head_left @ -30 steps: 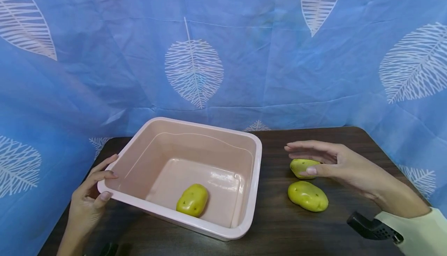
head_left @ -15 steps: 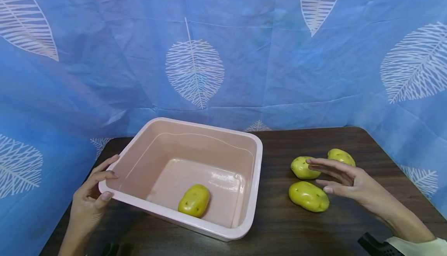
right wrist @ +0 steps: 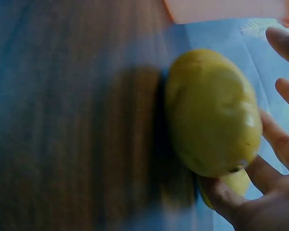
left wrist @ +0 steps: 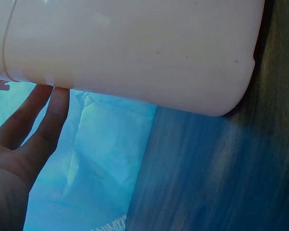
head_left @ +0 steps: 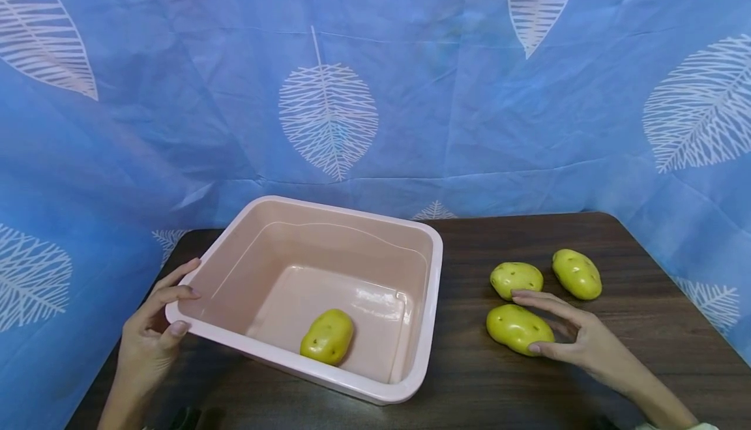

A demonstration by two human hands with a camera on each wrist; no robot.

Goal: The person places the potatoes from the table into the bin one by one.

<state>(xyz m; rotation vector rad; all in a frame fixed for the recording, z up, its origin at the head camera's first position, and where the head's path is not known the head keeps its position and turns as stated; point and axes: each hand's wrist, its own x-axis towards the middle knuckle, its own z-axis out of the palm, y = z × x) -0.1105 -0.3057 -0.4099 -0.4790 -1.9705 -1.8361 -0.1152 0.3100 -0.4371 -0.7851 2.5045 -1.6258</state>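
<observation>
My left hand (head_left: 147, 326) grips the left corner of a pink plastic basin (head_left: 352, 387), fingers over the rim and thumb at its near side. Its fingers (left wrist: 58, 108) reach up to the basin wall (left wrist: 135, 48) in the left wrist view. One yellow-green potato (head_left: 327, 337) lies inside the basin. To the right, my right hand (head_left: 581, 339) is spread at the nearest potato (head_left: 510, 327) on the table, thumb tip at its right end and forefinger above it. In the right wrist view this potato (right wrist: 212, 113) stands before the outstretched fingers (right wrist: 282, 142).
Two more potatoes lie just behind on the dark wooden table (head_left: 469, 378): one potato (head_left: 516, 279) close behind the nearest, another potato (head_left: 577, 274) farther right. A blue curtain (head_left: 411, 104) with white leaf prints hangs along the table's back and sides.
My right hand has moved right and then down toward the near potato, uncovering the two potatoes behind it. My left hand and the basin have stayed in place.
</observation>
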